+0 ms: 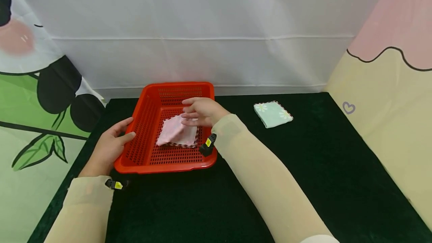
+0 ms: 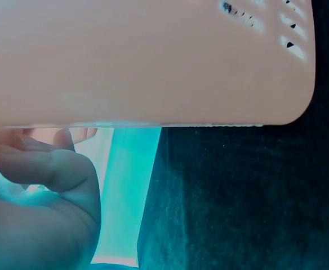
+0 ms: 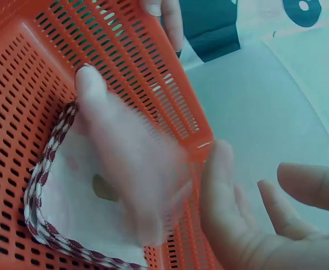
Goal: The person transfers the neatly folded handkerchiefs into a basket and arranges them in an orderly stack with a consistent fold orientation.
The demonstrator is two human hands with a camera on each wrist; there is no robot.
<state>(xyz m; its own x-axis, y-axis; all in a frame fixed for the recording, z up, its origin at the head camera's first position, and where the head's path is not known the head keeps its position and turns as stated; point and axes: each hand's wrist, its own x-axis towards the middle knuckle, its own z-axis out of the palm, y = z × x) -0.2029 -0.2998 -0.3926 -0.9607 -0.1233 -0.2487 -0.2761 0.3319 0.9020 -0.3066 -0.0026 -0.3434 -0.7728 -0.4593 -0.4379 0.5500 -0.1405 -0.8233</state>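
A red plastic basket (image 1: 141, 160) with slotted walls stands on the dark green cloth, its rim tilted a little in the head view. My left hand (image 1: 109, 145) grips its left rim, thumb at the top edge. Inside lies a pink folded handkerchief (image 1: 177, 132) with a dark red and white braided border. One pink layer (image 3: 136, 163) of it is raised and blurred in the right wrist view. Just above it hovers my right hand (image 1: 202, 111), fingers loosely spread and apart from the fabric.
Right of the basket lies a mint green folded handkerchief (image 1: 273, 114) with white flowers. The dark green tabletop (image 1: 189, 209) meets a white curtain (image 1: 236, 63) at the back. Printed drapes hang at both sides.
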